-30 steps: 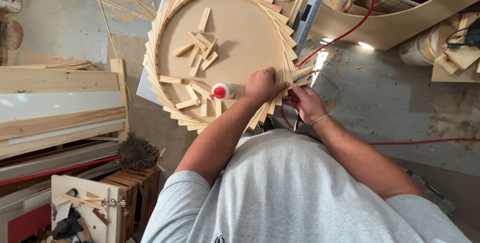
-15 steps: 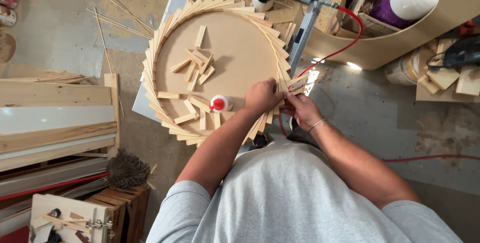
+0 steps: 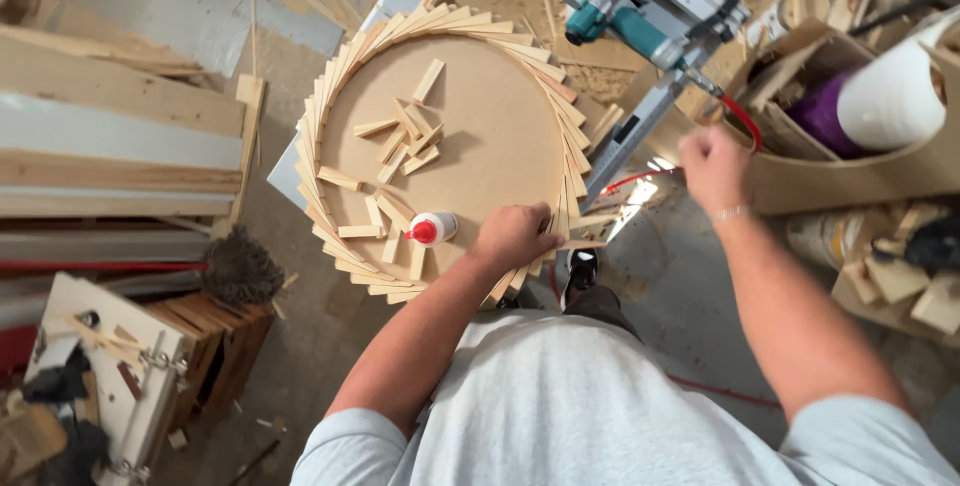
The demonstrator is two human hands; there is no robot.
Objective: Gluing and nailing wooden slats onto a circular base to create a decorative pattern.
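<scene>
Wood slats [image 3: 560, 211] ring the round board [image 3: 490, 141] on edge, and our left hand [image 3: 515, 236] presses down on them at its lower right rim, fingers flat and together, pinching nothing. Our right hand [image 3: 712, 166] hangs in the air well apart, curled into a loose fist; we cannot tell whether it holds anything. A red-capped glue bottle [image 3: 432, 229] lies on the board just beside our left hand, near loose slats [image 3: 405, 141].

The person wore a light grey short-sleeved T-shirt [image 3: 560, 406] that filled the lower middle of the frame. Both forearms were bare. On the right wrist, right of centre, there was a thin pale bracelet [image 3: 729, 213]. A dark shoe [image 3: 580, 268] showed near the centre.
</scene>
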